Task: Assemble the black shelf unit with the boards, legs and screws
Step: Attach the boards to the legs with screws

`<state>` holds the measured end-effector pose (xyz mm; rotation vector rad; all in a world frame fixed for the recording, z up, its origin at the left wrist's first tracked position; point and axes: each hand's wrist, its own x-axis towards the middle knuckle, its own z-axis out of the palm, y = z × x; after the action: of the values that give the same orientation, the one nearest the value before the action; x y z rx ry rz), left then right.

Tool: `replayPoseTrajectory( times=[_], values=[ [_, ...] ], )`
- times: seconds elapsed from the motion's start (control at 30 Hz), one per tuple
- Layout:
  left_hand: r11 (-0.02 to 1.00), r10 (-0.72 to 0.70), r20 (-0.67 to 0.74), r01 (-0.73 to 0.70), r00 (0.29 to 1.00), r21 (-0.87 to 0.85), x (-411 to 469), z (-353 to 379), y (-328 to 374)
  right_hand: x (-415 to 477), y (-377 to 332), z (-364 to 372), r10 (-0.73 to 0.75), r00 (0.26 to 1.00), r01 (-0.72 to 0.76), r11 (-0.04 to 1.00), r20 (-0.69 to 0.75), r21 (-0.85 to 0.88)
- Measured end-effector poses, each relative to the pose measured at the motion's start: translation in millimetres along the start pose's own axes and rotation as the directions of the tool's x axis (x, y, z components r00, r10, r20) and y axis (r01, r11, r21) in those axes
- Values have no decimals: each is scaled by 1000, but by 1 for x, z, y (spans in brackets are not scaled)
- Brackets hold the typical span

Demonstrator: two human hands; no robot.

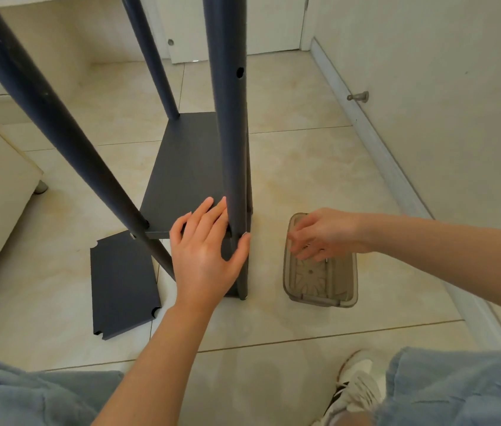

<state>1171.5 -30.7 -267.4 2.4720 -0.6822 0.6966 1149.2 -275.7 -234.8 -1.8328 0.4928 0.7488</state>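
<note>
**Fixing the lower board: one hand steadies, the other goes for a screw**

The unit stands on the floor (304,167) towards its far edge, partly built. One board (187,167) sits low between the legs, and a spare board (120,284) lies flat on the floor by the unit's near left corner.

The left hand (203,250) is at the board's near right corner. Its fingers (209,210) lie straight and flat on the board beside the near right leg (230,133), and its thumb is spread to the leg's other side. The leg therefore sits in the fork of the hand rather than in a closed grip.

The right hand (323,235) reaches into a clear box (347,281) on the floor, just right of that leg, between the unit and the right-hand wall. Its fingers are curled down into the box. A small metal piece (324,259) shows beneath them, but I cannot tell whether it is pinched.

The step in hand looks to be joining this board to the near right leg, with a screw being fetched. Next, the right hand needs a sure pinch on one screw. It must then carry the screw to the joint by the left thumb and start it straight, while the left hand keeps board and leg lined up. An open hole (239,72) higher on the leg, and the spare board, suggest at least one more level remains to be fitted.
</note>
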Motion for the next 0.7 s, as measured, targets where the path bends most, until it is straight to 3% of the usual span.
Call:
replayPoseTrajectory(
  times=[0.3,0.57,0.7],
  values=[
    [1000,-23,-37,24,999,19,4,13,9,98,75,-9,107,965,-182,932,-240,-315],
    [999,-20,-15,21,1000,36,27,27,3,173,143,4,99,893,-139,989,-439,-59],
    [1000,-13,-35,14,999,21,33,34,3,196,160,2,26,868,-75,994,-496,-79]
  ],
)
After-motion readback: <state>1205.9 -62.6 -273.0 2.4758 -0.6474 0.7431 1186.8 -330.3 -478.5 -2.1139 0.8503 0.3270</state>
